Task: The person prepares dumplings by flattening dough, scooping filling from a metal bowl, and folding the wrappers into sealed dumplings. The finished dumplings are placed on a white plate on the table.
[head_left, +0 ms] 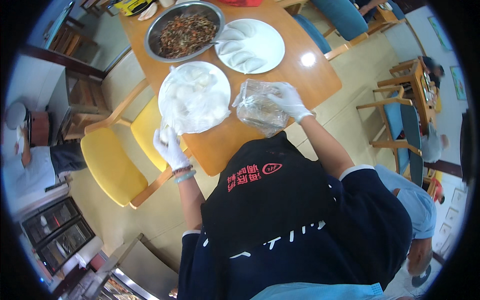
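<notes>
My right hand (pixel 289 101), in a thin white glove, grips the upper right side of a clear plastic bag (pixel 260 112) holding a brownish-grey block. The bag lies near the table's front edge. My left hand (pixel 171 149), also gloved, has its fingers curled beside a white plate (pixel 226 87). What they pinch, if anything, is too small to tell. On that plate, crumpled clear plastic (pixel 192 102) covers pale, rounded dough pieces. Behind the bag, another white plate (pixel 272 47) carries several folded dumplings (pixel 232 46) along its left side.
A steel bowl (pixel 149 42) of chopped brown filling (pixel 187 35) with a utensil handle stands at the back of the wooden table (pixel 320 80). Yellow chairs (pixel 112 165) stand to the left. Other people are around, one (pixel 415 210) close on my right.
</notes>
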Action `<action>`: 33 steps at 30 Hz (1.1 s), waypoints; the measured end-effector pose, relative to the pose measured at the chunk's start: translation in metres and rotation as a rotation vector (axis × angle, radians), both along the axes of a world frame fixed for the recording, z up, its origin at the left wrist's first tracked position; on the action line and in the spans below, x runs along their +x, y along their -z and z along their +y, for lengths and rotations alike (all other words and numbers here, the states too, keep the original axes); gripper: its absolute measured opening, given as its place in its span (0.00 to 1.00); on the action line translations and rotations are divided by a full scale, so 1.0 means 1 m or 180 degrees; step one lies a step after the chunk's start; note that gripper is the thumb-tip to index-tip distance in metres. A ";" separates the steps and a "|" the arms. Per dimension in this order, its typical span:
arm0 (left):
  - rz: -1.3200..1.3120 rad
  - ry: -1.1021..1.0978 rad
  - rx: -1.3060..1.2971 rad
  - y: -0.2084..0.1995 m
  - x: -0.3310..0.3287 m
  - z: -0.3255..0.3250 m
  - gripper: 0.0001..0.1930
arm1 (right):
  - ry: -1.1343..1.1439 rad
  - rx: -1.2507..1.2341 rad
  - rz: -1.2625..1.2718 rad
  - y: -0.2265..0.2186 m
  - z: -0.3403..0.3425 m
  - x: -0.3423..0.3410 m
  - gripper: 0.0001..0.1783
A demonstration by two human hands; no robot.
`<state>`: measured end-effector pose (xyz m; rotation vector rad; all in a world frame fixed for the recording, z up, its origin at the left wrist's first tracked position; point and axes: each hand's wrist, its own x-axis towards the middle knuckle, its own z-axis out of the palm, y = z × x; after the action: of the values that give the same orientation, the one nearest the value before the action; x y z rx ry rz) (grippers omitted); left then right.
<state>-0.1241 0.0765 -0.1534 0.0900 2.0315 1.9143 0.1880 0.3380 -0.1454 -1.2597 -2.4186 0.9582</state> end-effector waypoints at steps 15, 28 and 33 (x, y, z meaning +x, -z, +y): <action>-0.2326 -0.0372 0.2041 0.070 0.035 -0.077 0.27 | -0.0173 0.0233 -0.1879 -0.005 -0.032 0.104 0.22; -0.0898 0.3807 0.0046 0.025 0.146 0.039 0.27 | -0.1293 0.1244 -0.1325 -0.161 -0.023 -0.015 0.12; 0.0935 0.3684 -0.0953 0.088 0.194 0.122 0.32 | -0.1680 0.1313 -0.1655 -0.182 -0.016 -0.051 0.11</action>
<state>0.0697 0.1984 -0.2419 1.2151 1.7254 0.8848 0.1369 0.3217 0.0361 -0.7999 -3.2244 0.1892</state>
